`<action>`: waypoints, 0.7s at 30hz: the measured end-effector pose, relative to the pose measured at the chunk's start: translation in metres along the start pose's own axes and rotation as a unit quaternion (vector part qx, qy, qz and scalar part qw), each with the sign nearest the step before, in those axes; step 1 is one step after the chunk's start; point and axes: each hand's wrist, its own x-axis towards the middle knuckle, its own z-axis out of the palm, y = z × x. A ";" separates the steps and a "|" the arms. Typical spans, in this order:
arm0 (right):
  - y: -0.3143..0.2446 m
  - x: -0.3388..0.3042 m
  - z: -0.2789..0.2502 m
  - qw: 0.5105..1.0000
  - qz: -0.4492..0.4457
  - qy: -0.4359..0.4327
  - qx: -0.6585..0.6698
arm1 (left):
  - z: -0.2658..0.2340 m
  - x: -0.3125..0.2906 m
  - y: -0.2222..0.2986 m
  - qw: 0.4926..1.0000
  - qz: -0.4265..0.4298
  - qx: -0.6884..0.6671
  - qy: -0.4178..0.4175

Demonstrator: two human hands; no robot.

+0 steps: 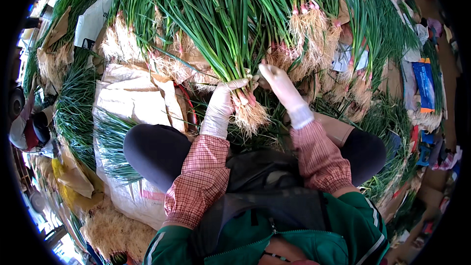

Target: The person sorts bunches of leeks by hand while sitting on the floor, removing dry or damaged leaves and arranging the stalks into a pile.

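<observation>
My gloved left hand (pixel 224 103) is wrapped round a bunch of spring onions (pixel 230 54) just above the roots. The bunch's pale, stringy roots (pixel 251 118) hang toward me, and its long green leaves spread away over the pile. My right hand (pixel 279 83), in a whitish glove, is raised at the right side of the same bunch with its fingers bent together near the stems. Whether those fingers pinch a leaf or stem, I cannot make out. More rooted spring onions (pixel 311 29) lie right behind my hands.
Heaps of spring onions surround me, with a leafy heap (pixel 76 103) at the left. A beige woven sack (pixel 130 93) lies left of my hands. A blue and orange packet (pixel 424 86) is at the far right, and a yellow bag (pixel 73 176) at the lower left. My bent knees (pixel 152 149) flank the work.
</observation>
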 end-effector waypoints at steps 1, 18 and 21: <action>-0.005 0.006 0.018 0.976 0.039 0.018 0.215 | -0.005 0.002 -0.003 1.000 -0.003 0.018 0.015; -0.010 0.036 0.052 0.916 0.005 0.198 0.349 | 0.011 -0.007 -0.003 0.993 -0.003 0.057 0.100; 0.031 0.040 0.024 0.632 0.017 0.035 0.774 | 0.022 -0.009 0.002 0.997 -0.003 0.008 0.081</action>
